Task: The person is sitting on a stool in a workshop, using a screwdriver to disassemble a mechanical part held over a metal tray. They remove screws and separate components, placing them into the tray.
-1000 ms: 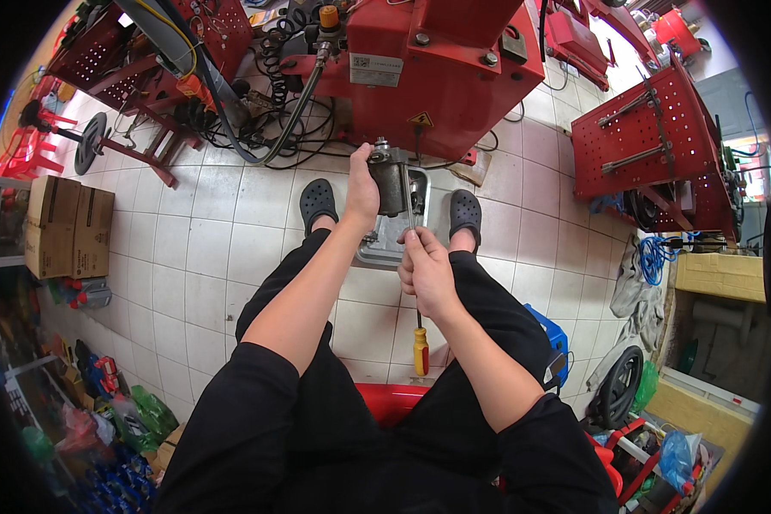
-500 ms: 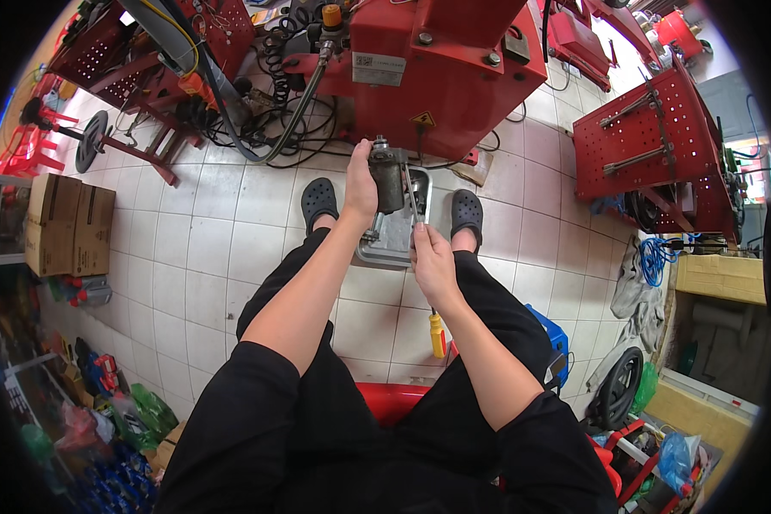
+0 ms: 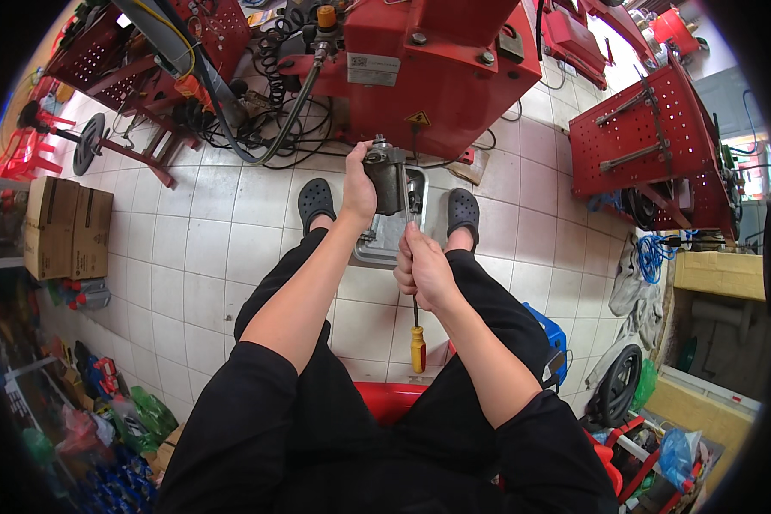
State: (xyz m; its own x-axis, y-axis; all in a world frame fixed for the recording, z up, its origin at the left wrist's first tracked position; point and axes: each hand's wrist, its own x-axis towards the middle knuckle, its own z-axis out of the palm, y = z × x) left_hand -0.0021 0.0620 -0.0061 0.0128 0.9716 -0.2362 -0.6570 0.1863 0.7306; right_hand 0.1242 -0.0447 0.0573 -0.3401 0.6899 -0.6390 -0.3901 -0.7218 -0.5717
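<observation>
Holding, left hand (image 3: 361, 194): wrapped round a cylindrical metal part (image 3: 389, 190), raised over the metal tray (image 3: 382, 252).
Right hand (image 3: 426, 272): clenched round the shaft of a yellow-handled screwdriver (image 3: 418, 353), handle hanging below; tip contact unclear.
Progress: seemingly under way; part not set down, screwdriver not laid aside.
Tray edges: between the dark clogs (image 3: 317, 199), little side margin.
Room: red machine (image 3: 454, 94) bounds the front; tiled floor (image 3: 193, 265) opens leftward.

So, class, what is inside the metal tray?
Dark parts, too small to identify, show toward the right of the metal tray. The metal cylinder in the left hand covers the tray's upper left; anything there is hidden.
</observation>
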